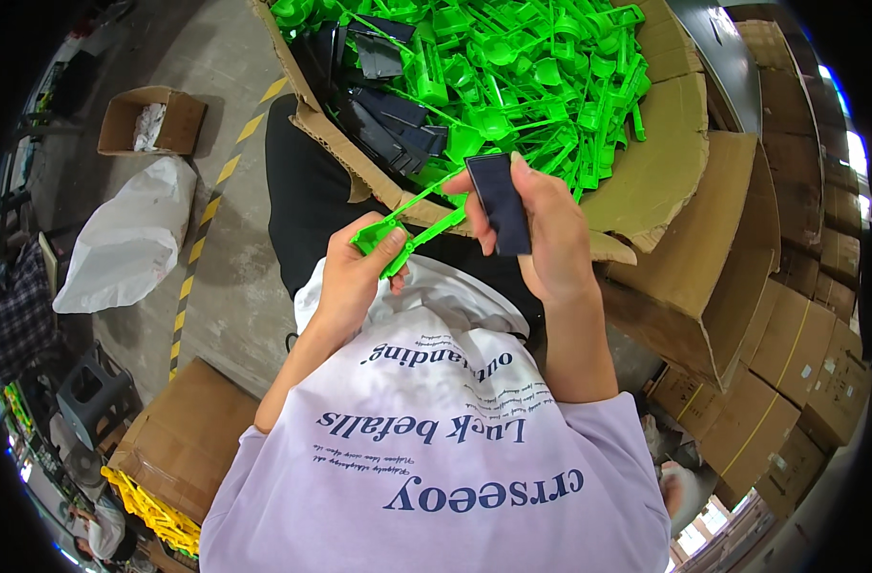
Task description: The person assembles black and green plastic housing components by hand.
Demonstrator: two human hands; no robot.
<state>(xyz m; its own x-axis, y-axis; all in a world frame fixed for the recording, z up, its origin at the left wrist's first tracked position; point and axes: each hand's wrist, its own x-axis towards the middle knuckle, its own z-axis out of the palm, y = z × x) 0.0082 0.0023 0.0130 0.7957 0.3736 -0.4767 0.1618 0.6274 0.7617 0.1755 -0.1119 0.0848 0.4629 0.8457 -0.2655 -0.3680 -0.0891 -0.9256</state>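
Just beyond both hands a large cardboard box (646, 181) stands open, heaped with bright green plastic parts (541, 67) and, toward its left side, a stack of dark flat pieces (388, 119); its torn front rim runs right behind the fingers, so the hands work in the narrow space between that rim and the person's chest. Further left of the left hand, well apart on the concrete floor, lie a white sack (130, 239) and a small open carton (154, 119), with a yellow-and-black floor stripe (207, 220) between them and the hands. To the right of the right hand stacked brown cartons (789, 363) rise. The left hand (355, 277) is closed around a green plastic strip (407, 224), thumb pressed on top, and the strip runs up and to the right from the grip toward the other hand. The right hand (541, 229) pinches a dark flat rectangular piece (503, 201) between thumb and fingers, held upright just right of the strip's far end.
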